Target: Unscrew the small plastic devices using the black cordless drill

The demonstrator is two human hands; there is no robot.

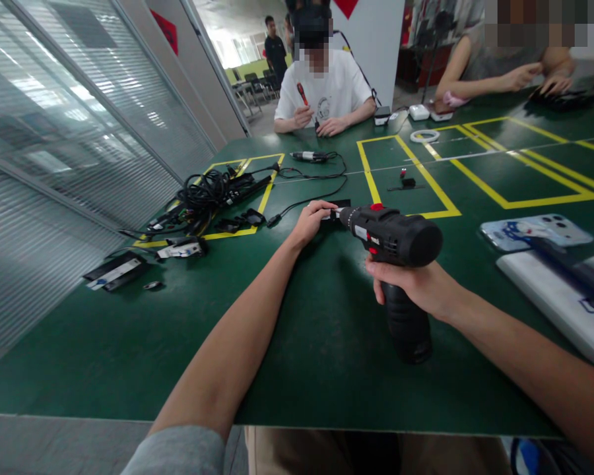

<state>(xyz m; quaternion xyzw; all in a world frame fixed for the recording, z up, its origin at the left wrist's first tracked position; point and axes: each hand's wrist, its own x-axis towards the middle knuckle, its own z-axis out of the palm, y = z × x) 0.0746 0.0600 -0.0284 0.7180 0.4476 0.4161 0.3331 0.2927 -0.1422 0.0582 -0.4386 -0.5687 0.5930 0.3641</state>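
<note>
My right hand (406,282) is wrapped round the grip of a black cordless drill (393,236) with red buttons. The drill lies level, its chuck pointing left at a small black part (344,203) on the green table. My left hand (313,221) presses on that part, fingers closed against it beside the drill's tip. The part's exact kind is too small to make out, and the fingers partly hide it. Just left of my left hand lies a black cable end (273,221).
A heap of black cables (212,191) and adapter pieces lies at the left, with an opened black casing (116,269) nearer me. At the right are a phone (569,231) and a white case (549,297). Across the table, a person holds a red screwdriver (302,93); another sits far right.
</note>
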